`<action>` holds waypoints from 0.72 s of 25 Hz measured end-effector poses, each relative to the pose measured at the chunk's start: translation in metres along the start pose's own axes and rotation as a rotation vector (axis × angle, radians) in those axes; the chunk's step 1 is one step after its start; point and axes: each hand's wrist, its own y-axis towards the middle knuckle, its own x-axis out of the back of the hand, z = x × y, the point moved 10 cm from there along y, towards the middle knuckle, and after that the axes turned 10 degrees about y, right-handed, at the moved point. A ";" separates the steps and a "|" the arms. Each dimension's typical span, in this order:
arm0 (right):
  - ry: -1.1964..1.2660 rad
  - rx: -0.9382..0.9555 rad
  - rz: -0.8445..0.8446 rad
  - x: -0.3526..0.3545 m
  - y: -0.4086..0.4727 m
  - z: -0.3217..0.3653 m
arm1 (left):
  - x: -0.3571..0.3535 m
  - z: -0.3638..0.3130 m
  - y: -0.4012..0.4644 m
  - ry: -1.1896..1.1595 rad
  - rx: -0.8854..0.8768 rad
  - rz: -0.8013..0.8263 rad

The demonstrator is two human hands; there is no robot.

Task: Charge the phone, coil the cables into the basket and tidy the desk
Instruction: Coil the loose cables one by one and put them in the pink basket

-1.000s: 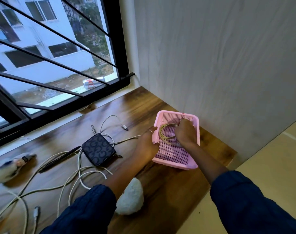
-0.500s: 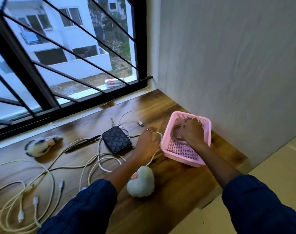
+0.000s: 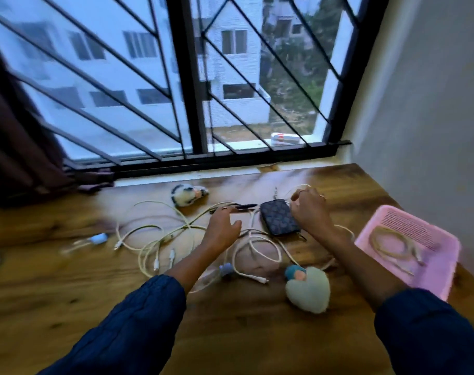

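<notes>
Both hands are out over the wooden desk (image 3: 257, 334) right now, in the cable mess in front of the window. The left hand (image 3: 221, 228) has its fingers loosely spread and doesn't seem to grip anything, fingertips at the black pen (image 3: 245, 205) and over the tangle of white cables (image 3: 160, 239). The right hand (image 3: 308, 212) is curled, and a thin white cable (image 3: 302, 186) loops up at its fingers, so it looks like it's pinching that, though the motion blur makes it hard to be sure. Between the two hands lies the dark patterned pouch (image 3: 280, 218), touching the right hand's side

The pink basket (image 3: 446, 277) sits at the right edge of the desk, off to the right of the right forearm and apart from both hands. Inside it is one coiled cable (image 3: 390, 243), yellowish

Count as far as I can tell: one basket, one coil in it, one pouch, one pen, two plush toys, a heart-shaped plush (image 3: 307, 289) near the front between the arms and a striped plush (image 3: 187, 194) back by the window frame. The loose cables are too knotted and blurred to count, several at least, with a few plug ends showing
</notes>
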 end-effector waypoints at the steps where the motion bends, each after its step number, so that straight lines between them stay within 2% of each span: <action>1: 0.003 0.037 0.048 -0.020 0.002 0.022 | 0.013 0.023 -0.002 0.011 0.045 -0.028; 6: 0.025 0.202 0.219 -0.104 -0.014 0.112 | 0.077 0.126 -0.022 0.030 0.218 -0.168; 11: 0.173 0.176 0.428 -0.176 -0.026 0.161 | 0.122 0.211 -0.032 0.063 0.336 -0.216; 14: 0.149 0.111 0.438 -0.199 -0.027 0.174 | 0.135 0.245 -0.032 0.074 0.365 -0.229; 18: 0.149 -0.030 0.366 -0.211 -0.030 0.176 | 0.145 0.269 -0.035 0.033 0.353 -0.247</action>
